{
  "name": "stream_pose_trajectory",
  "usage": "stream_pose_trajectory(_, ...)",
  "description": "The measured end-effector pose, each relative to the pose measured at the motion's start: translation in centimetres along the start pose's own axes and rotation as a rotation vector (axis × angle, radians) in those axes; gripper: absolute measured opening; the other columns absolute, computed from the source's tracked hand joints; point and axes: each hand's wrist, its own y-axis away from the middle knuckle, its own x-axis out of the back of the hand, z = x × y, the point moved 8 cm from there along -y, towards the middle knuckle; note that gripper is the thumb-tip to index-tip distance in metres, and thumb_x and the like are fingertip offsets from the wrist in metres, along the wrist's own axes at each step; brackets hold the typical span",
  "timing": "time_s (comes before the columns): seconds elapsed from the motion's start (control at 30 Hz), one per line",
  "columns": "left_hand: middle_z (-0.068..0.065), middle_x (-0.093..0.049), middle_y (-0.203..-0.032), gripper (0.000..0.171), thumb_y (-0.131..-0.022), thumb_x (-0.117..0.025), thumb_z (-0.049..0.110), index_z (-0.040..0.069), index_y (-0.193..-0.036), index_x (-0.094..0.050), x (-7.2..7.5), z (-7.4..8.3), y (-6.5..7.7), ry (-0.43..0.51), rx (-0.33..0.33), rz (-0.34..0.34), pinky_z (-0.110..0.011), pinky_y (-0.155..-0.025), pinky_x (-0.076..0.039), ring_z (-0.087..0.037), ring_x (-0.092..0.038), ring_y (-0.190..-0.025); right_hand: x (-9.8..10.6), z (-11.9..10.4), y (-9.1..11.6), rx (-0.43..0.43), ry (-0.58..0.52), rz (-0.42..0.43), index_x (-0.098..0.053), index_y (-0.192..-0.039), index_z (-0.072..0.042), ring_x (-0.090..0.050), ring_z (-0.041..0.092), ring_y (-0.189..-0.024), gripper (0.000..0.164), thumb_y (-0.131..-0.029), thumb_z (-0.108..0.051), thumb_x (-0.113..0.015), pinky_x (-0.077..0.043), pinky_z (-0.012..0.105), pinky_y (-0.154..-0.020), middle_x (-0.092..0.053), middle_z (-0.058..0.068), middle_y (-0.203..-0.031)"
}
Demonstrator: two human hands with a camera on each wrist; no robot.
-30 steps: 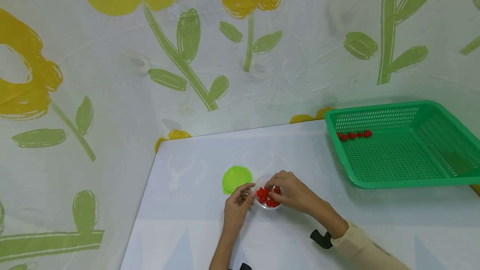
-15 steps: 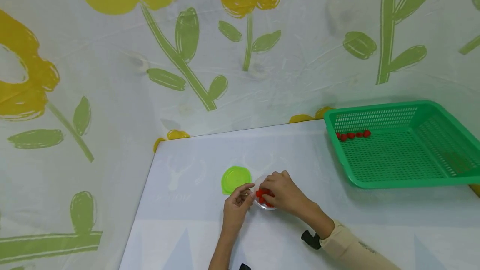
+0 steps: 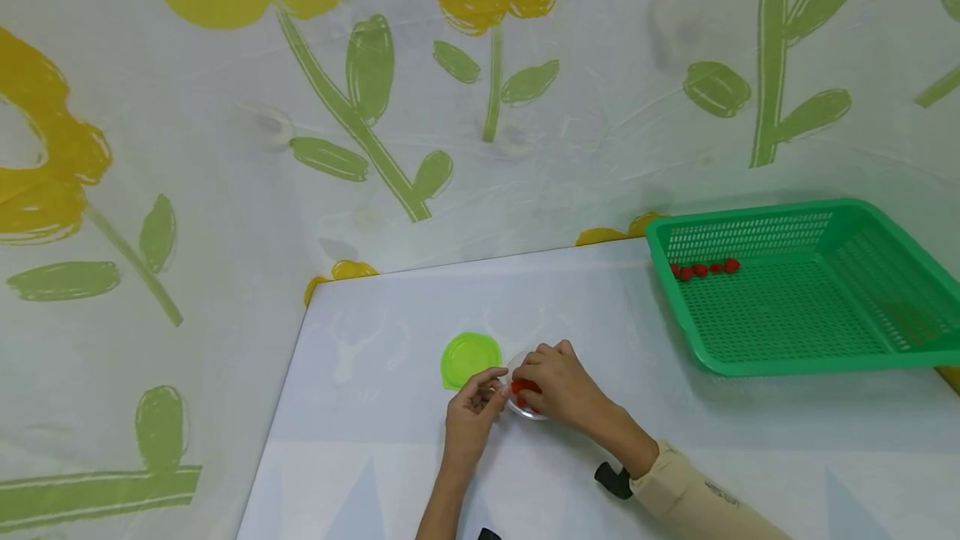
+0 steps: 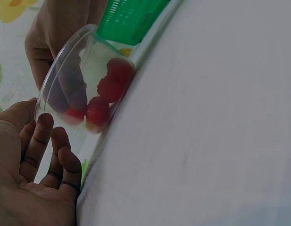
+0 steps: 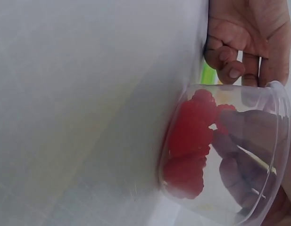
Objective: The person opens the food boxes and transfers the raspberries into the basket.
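Note:
A clear plastic cup stands on the table with several red raspberries at its bottom. At its left side is my left hand, thumb and index finger pinching the rim while the other fingers curl loosely outside. My right hand reaches down into the cup from the right. Through the clear wall in the right wrist view, its fingertips pinch one raspberry, which sits higher than the rest. From the head view, the right hand hides part of the cup and its fruit.
A bright green lid lies flat just behind the left hand. At the back right, a large green mesh basket holds a short row of raspberries along its left end. Behind the white table hangs a flower-printed cloth.
My right hand has moved left and further into the cup, covering more of the raspberries. The left hand stays at the rim.

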Motion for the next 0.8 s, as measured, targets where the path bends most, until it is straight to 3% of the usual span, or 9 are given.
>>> stream_pose_trajectory(0.13, -0.011, -0.063, -0.094, 0.025, -0.092, -0.074, 0.014, 0.01, -0.117, -0.071, 0.0, 0.1, 0.1, 0.006, -0.017, -0.01, -0.019, -0.062, -0.048, -0.013, -0.059, -0.076, 0.4, 0.3, 0.2, -0.016, -0.082, 0.025, -0.077, -0.092, -0.014, -0.056, 0.015, -0.087, 0.016, -0.078, -0.013, -0.085, -0.035, 0.034, -0.074, -0.07, -0.004, -0.09)
stream_pose_trajectory(0.37, -0.011, -0.063, -0.094, 0.025, -0.093, -0.072, 0.008, 0.008, -0.118, -0.07, 0.0, 0.6, 0.2, -0.017, 0.027, 0.005, -0.02, -0.062, -0.047, -0.012, -0.058, -0.075, 1.3, 0.8, 0.7, -0.031, -0.212, 0.059, -0.076, -0.094, -0.013, -0.056, 0.014, -0.092, 0.017, -0.079, -0.011, -0.085, -0.037, 0.035, -0.075, -0.07, -0.004, -0.093)
stream_pose_trajectory(0.63, -0.008, -0.063, -0.093, 0.025, -0.092, -0.074, 0.016, 0.013, -0.117, -0.071, 0.1, 0.2, 0.1, -0.017, -0.007, -0.006, -0.02, -0.061, -0.048, -0.013, -0.059, -0.074, 2.1, 1.6, 1.1, -0.08, -0.283, 0.0, -0.076, -0.098, -0.012, -0.055, 0.013, -0.095, 0.019, -0.081, -0.011, -0.084, -0.043, 0.038, -0.081, -0.071, -0.005, -0.096)
stream_pose_trajectory(0.8, -0.009, -0.063, -0.095, 0.025, -0.093, -0.073, 0.015, 0.013, -0.118, -0.071, 0.2, 0.3, 0.1, -0.022, 0.001, -0.006, -0.021, -0.064, -0.05, -0.014, -0.059, -0.077, 3.5, 2.2, 1.5, -0.081, -0.348, 0.025, -0.076, -0.1, -0.013, -0.057, 0.014, -0.096, 0.022, -0.081, -0.007, -0.084, -0.048, 0.037, -0.082, -0.072, -0.007, -0.098)
